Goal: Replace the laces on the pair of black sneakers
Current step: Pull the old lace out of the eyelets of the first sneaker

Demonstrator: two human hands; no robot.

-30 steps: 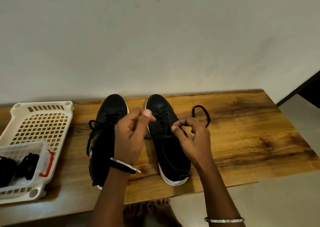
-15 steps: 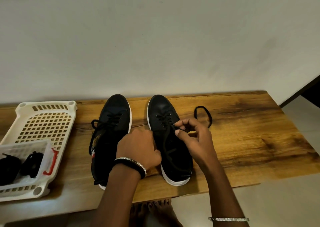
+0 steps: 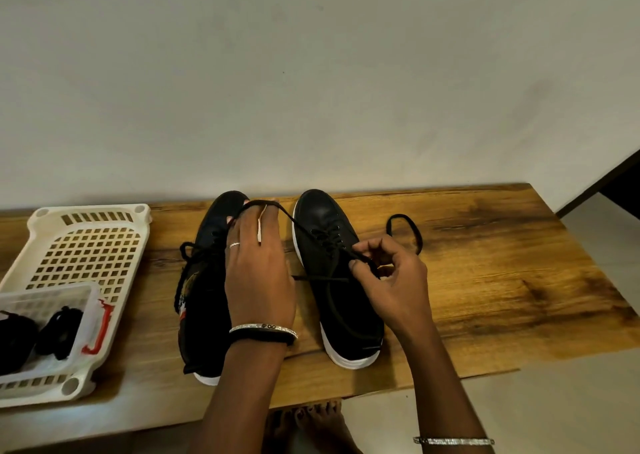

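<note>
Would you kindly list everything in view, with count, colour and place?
bench: 1, brown wood, against the wall
left sneaker: 1, black, bench centre
right sneaker: 1, black, white sole, beside it
lace: 1, black, from right sneaker to both hands
lace loop: 1, black, bench, right of right sneaker
tray: 1, cream, bench left
small basket: 1, white, red handle, in tray
black bundles: 2, in small basket
bangles: 3, silver and black, both arms
feet: 2, bare, below bench
left hand: lace over its fingers
right hand: pinches lace

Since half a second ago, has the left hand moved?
Yes. The left hand went forward along the left sneaker to its toe, carrying the lace on straight fingers.
</note>
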